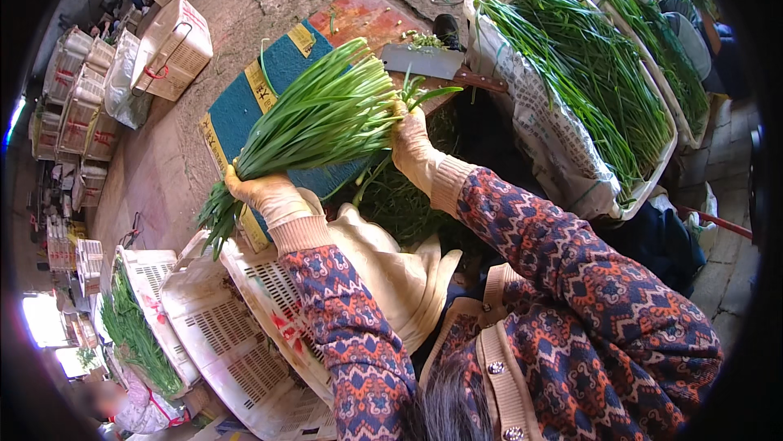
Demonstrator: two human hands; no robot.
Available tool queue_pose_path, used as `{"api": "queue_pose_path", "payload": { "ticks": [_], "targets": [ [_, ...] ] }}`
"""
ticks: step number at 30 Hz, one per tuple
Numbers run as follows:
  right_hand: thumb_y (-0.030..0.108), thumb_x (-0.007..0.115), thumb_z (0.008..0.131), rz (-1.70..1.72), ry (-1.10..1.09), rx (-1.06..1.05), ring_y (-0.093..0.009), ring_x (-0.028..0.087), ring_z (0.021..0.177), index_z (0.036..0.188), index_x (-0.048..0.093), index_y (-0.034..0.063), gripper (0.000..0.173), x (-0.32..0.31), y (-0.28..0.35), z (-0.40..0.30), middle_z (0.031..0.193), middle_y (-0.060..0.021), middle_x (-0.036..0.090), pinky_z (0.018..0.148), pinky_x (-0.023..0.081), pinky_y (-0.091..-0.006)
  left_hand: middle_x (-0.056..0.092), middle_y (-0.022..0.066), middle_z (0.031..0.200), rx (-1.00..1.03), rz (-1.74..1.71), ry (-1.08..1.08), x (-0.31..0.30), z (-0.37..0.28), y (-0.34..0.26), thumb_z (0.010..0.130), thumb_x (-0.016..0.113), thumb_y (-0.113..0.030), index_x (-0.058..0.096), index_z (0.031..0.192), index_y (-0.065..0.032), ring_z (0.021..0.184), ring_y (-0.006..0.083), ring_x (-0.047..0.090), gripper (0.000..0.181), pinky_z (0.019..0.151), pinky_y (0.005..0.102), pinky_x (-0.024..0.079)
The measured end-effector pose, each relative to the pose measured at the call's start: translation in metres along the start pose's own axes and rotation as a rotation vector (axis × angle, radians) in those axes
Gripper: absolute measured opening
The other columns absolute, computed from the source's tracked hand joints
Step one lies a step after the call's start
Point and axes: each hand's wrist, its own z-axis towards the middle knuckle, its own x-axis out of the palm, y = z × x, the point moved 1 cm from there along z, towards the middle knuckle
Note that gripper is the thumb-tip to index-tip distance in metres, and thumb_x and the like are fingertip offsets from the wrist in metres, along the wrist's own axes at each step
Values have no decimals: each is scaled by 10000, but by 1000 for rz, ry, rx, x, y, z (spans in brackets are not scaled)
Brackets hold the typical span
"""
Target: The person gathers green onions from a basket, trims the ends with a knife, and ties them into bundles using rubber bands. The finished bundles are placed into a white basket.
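A thick bunch of garlic chives (324,114) is held above the work board. My gloved left hand (266,193) is wrapped around its leafy end, and dark green tips hang below the fist. At the pale stem ends, my gloved right hand (415,132) is closed with a small tuft of green leaves (419,94) poking out of its top. Whether its fingers also grip the stems is hidden. Just beyond that hand lies a cleaver (423,62) with a wooden handle, beside small chopped stem bits (426,41). Blue padding (229,111) with yellow tape covers the board's left part.
A lined crate of chives (575,86) stands at the right, another crate (667,56) behind it. White plastic crates (226,343) are at lower left, one holding greens (137,325). A person (144,407) is at lower left. More crates (177,46) stand across the floor.
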Motion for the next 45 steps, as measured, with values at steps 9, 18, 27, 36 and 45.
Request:
{"api": "queue_pose_path", "payload": {
  "ticks": [9, 18, 27, 36, 45],
  "targets": [
    [219, 574, 873, 176, -263, 35, -136, 429, 527, 735, 486, 159, 174, -47, 22, 57, 625, 32, 460, 455, 315, -316, 614, 109, 1031, 42, -4, 31, -10, 1, -24, 751, 548, -393, 590, 977, -55, 912, 313, 585, 409, 843, 452, 467],
    [197, 666, 857, -503, 415, -17, -67, 504, 664, 951, 599, 79, 165, -17, 86, -9, 771, 40, 556, 594, 416, -220, 604, 117, 1175, 59, 24, -55, -54, 48, -37, 754, 499, -467, 578, 1188, -131, 1047, 350, 579, 554, 813, 566, 464],
    [111, 732, 823, -578, 620, -42, -52, 539, 746, 981, 657, 2, 206, 37, 77, -34, 841, 30, 640, 660, 456, -213, 595, 172, 1191, 103, -21, 115, -33, 28, -20, 834, 465, -427, 557, 1211, -15, 1059, 362, 565, 566, 948, 518, 433],
    [108, 689, 857, -302, 383, -127, -80, 543, 653, 871, 646, 45, 76, 46, 81, 12, 770, 6, 638, 578, 432, -225, 599, 166, 1160, -68, -30, -40, -9, 13, -14, 804, 566, -333, 564, 1128, -1, 1004, 351, 582, 464, 918, 505, 462],
    [233, 700, 830, -507, 487, -34, -54, 493, 579, 884, 640, 53, 197, 44, 107, -40, 749, 6, 620, 447, 335, -196, 587, 182, 1160, 91, 13, 31, 3, -11, -26, 819, 511, -399, 535, 1165, 14, 1014, 332, 563, 539, 918, 460, 452]
  ]
}}
